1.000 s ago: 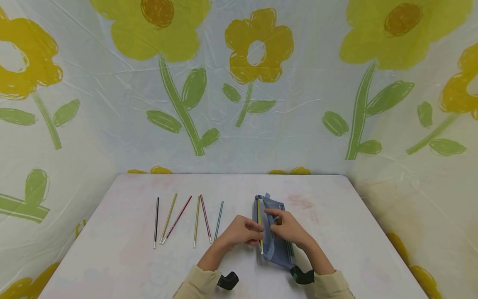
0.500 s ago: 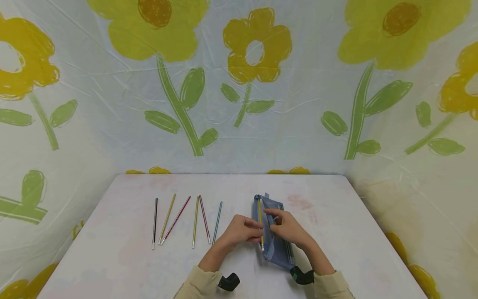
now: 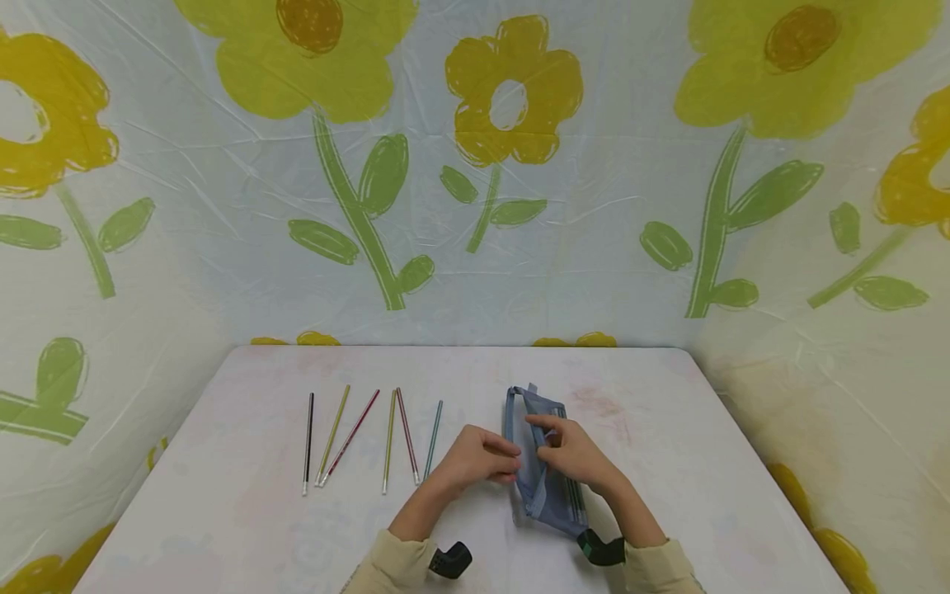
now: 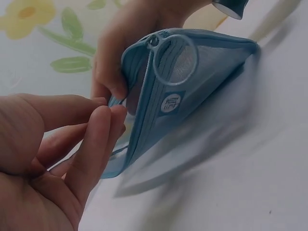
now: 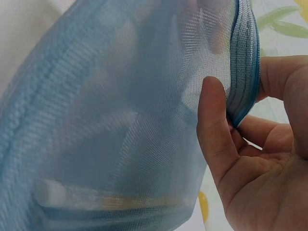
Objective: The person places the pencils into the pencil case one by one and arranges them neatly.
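A blue mesh pencil pouch (image 3: pixel 549 502) stands tilted on the table, its zipped mouth spread apart. My right hand (image 3: pixel 577 452) grips one side of that mouth; in the right wrist view, thumb and fingers pinch the zipper edge (image 5: pixel 245 62). At the opposite side is my left hand (image 3: pixel 481 455), its fingertips right at the opening with nothing visible between them. A round ring pull (image 4: pixel 175 58) hangs from the pouch in the left wrist view. Through the mesh, a yellow pencil (image 5: pixel 134 202) with a white eraser end lies along the bottom.
Left of the pouch several pencils lie spread on the white table (image 3: pixel 223 511): a black pencil (image 3: pixel 308 445), a red pencil (image 3: pixel 352 437), a teal pencil (image 3: pixel 434 433), yellow ones among them. A flower-printed cloth (image 3: pixel 579 247) surrounds the table.
The yellow pencil that my left fingers held upright at the pouch's mouth has slipped down into it and out of the head view. My right hand keeps its grip in place.
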Tool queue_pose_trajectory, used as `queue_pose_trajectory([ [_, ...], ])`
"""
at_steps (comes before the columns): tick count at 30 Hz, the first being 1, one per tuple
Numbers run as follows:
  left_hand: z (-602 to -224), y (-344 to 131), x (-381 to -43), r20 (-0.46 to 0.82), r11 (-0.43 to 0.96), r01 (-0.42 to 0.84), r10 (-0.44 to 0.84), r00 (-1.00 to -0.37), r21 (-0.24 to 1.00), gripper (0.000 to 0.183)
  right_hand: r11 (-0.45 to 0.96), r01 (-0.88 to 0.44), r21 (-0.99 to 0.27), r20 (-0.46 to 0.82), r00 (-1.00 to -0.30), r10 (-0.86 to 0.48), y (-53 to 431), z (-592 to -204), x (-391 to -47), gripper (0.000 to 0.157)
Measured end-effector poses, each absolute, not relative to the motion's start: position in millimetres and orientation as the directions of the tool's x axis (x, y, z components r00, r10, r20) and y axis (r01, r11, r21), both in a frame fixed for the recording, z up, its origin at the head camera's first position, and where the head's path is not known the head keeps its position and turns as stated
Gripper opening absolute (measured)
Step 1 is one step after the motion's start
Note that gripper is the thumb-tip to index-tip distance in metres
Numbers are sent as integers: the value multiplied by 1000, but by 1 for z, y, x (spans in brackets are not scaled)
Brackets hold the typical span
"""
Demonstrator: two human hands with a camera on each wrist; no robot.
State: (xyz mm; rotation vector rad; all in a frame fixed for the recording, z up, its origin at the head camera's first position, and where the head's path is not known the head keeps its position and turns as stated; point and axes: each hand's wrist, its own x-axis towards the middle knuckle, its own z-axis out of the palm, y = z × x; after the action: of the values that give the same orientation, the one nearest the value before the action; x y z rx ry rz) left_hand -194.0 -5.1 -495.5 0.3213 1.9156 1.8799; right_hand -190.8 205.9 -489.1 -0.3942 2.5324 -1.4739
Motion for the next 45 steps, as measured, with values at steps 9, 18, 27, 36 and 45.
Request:
queue_pose_trajectory([
  [9,-494,-39,-198,-109,123,-53,510,-854,991,23,469,-127,-874,-23,-953,-302,207,-486,-190,56],
  [18,-489,-100,-198,-30,295,137,497,-867,946,26,452,-153,-879,-10,-941,-338,206,-494,-193,55],
  [27,-493,-189,-192,82,393,241,381,-921,888,26,487,-185,-854,-7,-931,-366,201,-500,-190,55],
  [36,-505,-262,-187,59,410,148,221,-973,900,28,467,-150,-872,-34,-931,-363,201,-504,-188,57],
  [45,-512,-300,-208,149,547,146,39,-988,825,26,426,-146,-893,-26,-927,-373,201,-505,-192,57],
])
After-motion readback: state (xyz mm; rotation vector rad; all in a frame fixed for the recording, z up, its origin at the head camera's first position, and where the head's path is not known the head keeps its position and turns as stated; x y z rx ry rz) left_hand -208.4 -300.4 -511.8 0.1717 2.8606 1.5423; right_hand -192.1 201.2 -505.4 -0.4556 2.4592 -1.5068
